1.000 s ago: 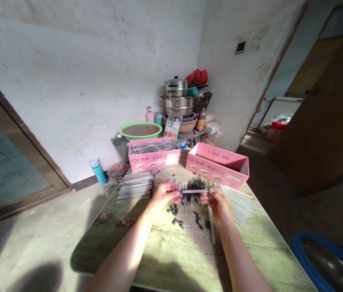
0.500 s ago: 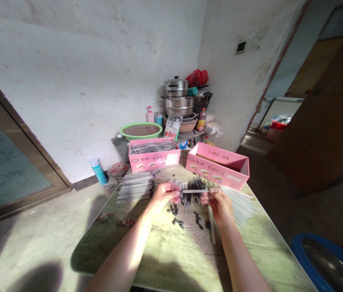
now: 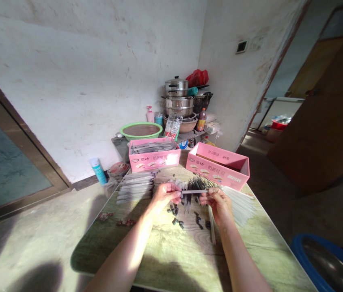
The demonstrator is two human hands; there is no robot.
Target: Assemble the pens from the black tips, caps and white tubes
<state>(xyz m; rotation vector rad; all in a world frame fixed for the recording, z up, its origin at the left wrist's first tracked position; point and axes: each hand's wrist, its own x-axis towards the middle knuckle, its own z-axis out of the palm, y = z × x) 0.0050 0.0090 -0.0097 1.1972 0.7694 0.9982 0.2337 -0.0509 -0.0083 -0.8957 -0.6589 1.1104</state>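
A thin whitish plastic tube is held level above the table between my two hands. My left hand pinches its left end, where a small dark piece shows at the fingertips. My right hand is closed on the right end. Beneath the tube lies a heap of thin black sticks. Small black caps are scattered in front of my hands. One loose tube rests beside my right wrist. Stacks of pale tubes lie left and right.
At the table's far edge stand a pink box full of tubes and a second pink box. Behind them are a green basin, stacked steel pots and a drink bottle. A blue tub stands at the right.
Both hands stay almost in place with the tube between them. The tube's right end has shifted very slightly; nothing else has visibly moved.
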